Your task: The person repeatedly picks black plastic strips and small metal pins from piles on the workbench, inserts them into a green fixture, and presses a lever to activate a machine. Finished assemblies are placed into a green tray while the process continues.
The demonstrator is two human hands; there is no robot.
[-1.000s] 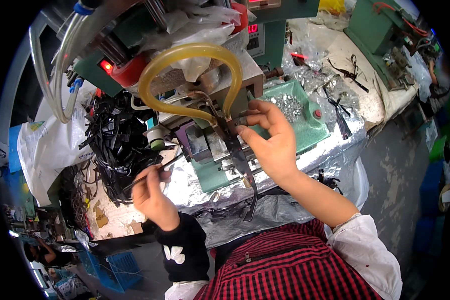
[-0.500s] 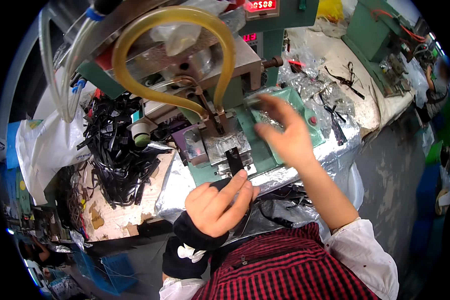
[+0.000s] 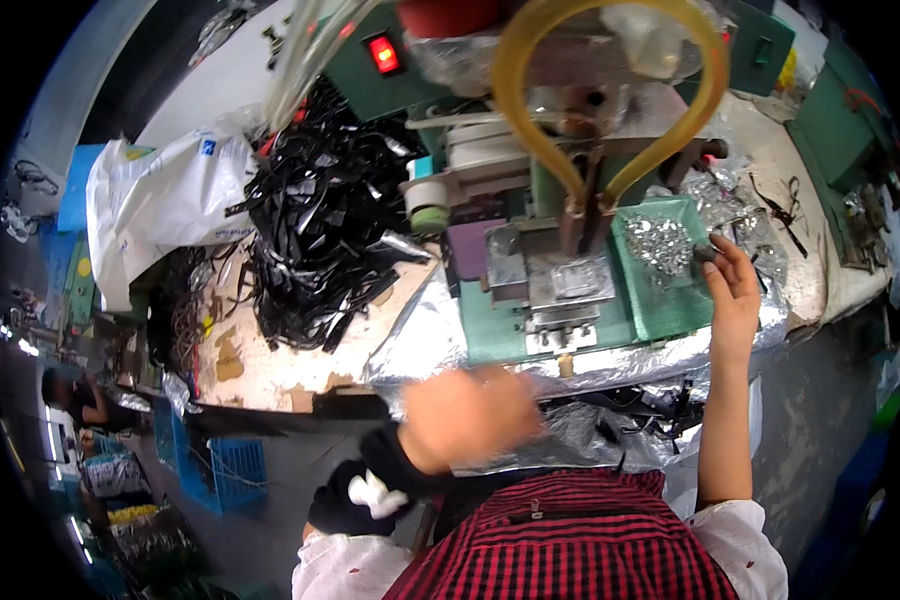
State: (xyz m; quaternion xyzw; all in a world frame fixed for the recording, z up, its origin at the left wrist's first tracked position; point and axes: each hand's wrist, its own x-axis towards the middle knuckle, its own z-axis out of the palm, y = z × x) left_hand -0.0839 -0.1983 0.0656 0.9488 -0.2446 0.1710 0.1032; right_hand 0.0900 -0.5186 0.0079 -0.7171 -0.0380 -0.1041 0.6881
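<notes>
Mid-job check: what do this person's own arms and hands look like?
The left hand, blurred, and right hand look gloveless. The left arm wears a white sleeve and black cuff with a white bow-like ornament. The right white sleeve leaves its forearm bare.

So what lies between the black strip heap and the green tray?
The head view shows a metal fixture, a purple panel and a green-ended white cylinder between them.

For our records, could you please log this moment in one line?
left hand: blurred, grip unclear | right hand: pinching small dark piece | nearby: green tray
</notes>
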